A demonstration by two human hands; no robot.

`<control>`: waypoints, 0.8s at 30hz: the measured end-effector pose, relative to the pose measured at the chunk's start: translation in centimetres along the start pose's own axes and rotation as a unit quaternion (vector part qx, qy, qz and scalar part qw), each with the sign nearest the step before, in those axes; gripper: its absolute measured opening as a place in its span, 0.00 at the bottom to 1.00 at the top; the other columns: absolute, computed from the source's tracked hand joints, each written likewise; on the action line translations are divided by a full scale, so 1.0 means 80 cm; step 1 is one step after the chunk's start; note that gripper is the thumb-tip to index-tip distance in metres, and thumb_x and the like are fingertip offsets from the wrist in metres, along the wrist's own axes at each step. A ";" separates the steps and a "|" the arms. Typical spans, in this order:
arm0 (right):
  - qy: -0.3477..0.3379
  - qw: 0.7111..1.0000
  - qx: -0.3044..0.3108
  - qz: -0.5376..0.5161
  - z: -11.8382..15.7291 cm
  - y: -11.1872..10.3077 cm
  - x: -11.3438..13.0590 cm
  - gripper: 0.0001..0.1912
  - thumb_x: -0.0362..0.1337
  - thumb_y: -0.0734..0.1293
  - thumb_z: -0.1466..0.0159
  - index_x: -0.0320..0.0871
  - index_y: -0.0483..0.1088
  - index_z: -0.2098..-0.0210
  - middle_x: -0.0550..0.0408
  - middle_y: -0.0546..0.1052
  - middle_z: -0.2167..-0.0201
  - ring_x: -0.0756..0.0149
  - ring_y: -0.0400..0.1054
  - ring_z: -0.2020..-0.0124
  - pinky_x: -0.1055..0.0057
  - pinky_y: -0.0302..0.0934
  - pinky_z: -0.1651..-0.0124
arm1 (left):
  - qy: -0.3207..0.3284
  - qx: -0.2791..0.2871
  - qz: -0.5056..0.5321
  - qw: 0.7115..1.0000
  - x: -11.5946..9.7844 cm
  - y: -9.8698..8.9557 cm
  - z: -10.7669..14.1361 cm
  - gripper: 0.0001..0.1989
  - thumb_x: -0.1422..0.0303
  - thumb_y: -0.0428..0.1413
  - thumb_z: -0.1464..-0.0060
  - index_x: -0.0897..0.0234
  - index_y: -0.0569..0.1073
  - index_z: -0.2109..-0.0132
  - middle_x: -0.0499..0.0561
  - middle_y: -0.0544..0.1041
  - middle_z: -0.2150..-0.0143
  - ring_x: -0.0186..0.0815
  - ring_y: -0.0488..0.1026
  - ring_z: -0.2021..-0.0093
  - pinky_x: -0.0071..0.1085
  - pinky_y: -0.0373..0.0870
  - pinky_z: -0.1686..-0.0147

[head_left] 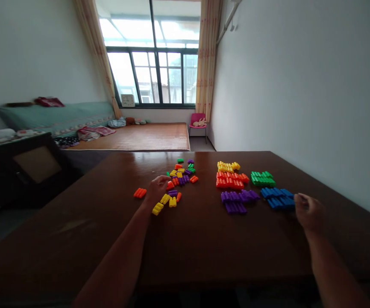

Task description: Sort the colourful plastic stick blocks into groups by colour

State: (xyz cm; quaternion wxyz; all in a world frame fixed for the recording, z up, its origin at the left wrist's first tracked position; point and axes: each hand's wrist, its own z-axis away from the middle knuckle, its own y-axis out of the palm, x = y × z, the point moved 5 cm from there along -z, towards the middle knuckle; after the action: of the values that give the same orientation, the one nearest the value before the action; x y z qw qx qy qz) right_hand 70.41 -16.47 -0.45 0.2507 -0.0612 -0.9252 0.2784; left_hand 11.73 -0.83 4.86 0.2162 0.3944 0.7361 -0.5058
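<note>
My left hand is at the mixed pile, its fingers bent together beside an orange block; whatever they hold is hidden. Around it lie yellow blocks, purple blocks and a few green ones. At the right, my right hand is curled at the right end of the blue group, with its fingertips pressed together; I cannot make out anything in them. Sorted by colour nearby are a purple group, an orange group, a yellow group and a green group.
All the blocks lie on a dark brown table. Beyond its far edge are a bed and a pink chair. A dark cabinet stands to the left, and a white wall runs along the right.
</note>
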 end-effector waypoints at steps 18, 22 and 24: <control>0.009 0.999 -0.022 -0.032 0.012 -0.019 0.009 0.23 0.43 0.54 0.39 0.37 0.73 0.56 0.37 0.75 0.61 0.51 0.69 0.63 0.54 0.62 0.57 | 0.104 0.075 -0.108 0.986 -0.030 0.070 -0.015 0.20 0.63 0.43 0.35 0.62 0.78 0.63 0.53 0.80 0.55 0.38 0.73 0.51 0.33 0.65 0.45; 0.009 0.999 -0.028 -0.045 0.015 -0.023 0.023 0.24 0.43 0.53 0.37 0.36 0.72 0.54 0.41 0.76 0.63 0.57 0.69 0.69 0.57 0.64 0.60 | -0.003 -0.006 -0.121 0.993 -0.006 0.013 -0.035 0.27 0.58 0.39 0.34 0.63 0.77 0.70 0.54 0.79 0.69 0.38 0.75 0.65 0.33 0.69 0.59; -0.019 0.998 -0.017 -0.054 0.017 -0.028 0.057 0.24 0.44 0.53 0.36 0.38 0.72 0.53 0.43 0.77 0.62 0.59 0.70 0.70 0.60 0.65 0.62 | -0.062 -0.053 -0.128 0.988 0.021 -0.025 -0.040 0.28 0.56 0.38 0.34 0.63 0.78 0.68 0.53 0.79 0.71 0.38 0.75 0.69 0.32 0.68 0.64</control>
State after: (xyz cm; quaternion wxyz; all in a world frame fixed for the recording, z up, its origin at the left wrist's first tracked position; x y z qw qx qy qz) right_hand 65.84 -17.85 1.71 0.2471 -0.0099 -0.9362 0.2499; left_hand 9.42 2.34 6.09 0.2159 0.2528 0.7915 -0.5128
